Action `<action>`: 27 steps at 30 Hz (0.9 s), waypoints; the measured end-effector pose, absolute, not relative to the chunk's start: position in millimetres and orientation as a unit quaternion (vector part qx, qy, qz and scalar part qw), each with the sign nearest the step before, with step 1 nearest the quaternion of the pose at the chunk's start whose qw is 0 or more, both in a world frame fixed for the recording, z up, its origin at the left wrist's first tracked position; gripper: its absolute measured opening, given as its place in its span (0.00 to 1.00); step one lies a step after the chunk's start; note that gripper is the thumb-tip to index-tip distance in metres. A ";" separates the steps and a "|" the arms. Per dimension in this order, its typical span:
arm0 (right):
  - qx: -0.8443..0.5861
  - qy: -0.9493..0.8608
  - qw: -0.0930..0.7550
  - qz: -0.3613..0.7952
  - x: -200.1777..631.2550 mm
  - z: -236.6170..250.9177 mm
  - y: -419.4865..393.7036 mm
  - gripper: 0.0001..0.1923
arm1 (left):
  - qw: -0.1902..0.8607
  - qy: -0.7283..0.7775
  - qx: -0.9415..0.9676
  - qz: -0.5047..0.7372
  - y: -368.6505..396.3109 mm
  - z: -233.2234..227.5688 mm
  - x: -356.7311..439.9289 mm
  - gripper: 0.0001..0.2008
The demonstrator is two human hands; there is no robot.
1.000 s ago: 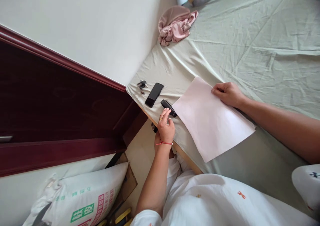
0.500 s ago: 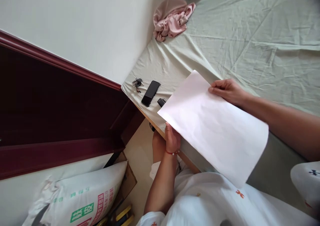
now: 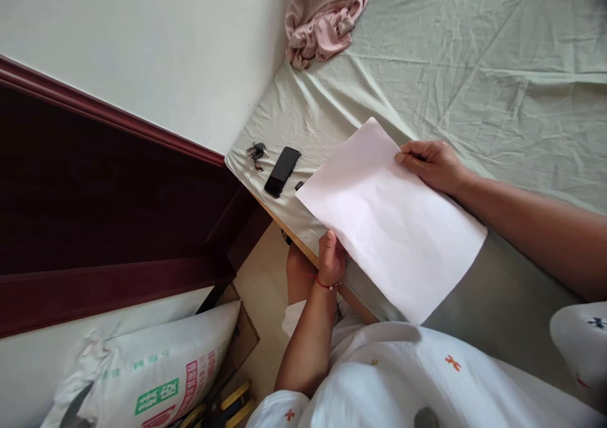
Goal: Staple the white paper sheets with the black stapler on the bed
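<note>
1. Above the bed point(image 3: 497, 55) edge, the paper sheet point(image 3: 389, 216) is held by opposite edges, keeping it flat.
2. Left hand point(image 3: 332, 258) pinches the near edge; right hand point(image 3: 429, 162) pinches the far edge.
3. Phone point(image 3: 282, 171) and keys point(image 3: 257, 154) lie clear, beside the corner.

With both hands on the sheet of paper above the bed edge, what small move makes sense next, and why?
Probably lower the sheet of paper flat onto the bed sheet. The left hand pinches its near edge and the right hand its far edge, and it hangs partly past the bed edge, hiding most of a small black object.
</note>
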State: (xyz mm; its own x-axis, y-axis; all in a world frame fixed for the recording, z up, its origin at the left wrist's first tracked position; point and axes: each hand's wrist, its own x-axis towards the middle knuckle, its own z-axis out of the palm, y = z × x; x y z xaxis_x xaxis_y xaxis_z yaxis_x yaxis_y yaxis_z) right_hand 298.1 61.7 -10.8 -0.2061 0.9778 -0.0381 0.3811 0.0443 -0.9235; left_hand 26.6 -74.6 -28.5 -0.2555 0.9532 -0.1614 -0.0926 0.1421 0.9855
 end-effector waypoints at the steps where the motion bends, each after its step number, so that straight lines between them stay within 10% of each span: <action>1: -0.534 -0.641 0.336 0.437 298.0 -10.6 61.7 0.24 | 0.492 0.569 0.374 0.543 -74.4 -27.8 28.0 0.36; 27: -0.383 -0.614 0.294 0.624 307.4 -9.4 66.6 0.32 | 0.460 0.592 0.301 0.590 -66.4 -30.5 29.6 0.23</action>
State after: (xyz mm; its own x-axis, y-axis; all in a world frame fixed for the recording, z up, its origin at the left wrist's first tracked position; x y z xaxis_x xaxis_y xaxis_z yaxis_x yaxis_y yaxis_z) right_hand 307.4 66.6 -9.4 -0.5335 0.8378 -0.1159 0.1033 -0.0715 -0.9921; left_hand 29.6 -66.4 -30.5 -0.3957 0.8988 -0.1886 -0.1850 0.1232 0.9750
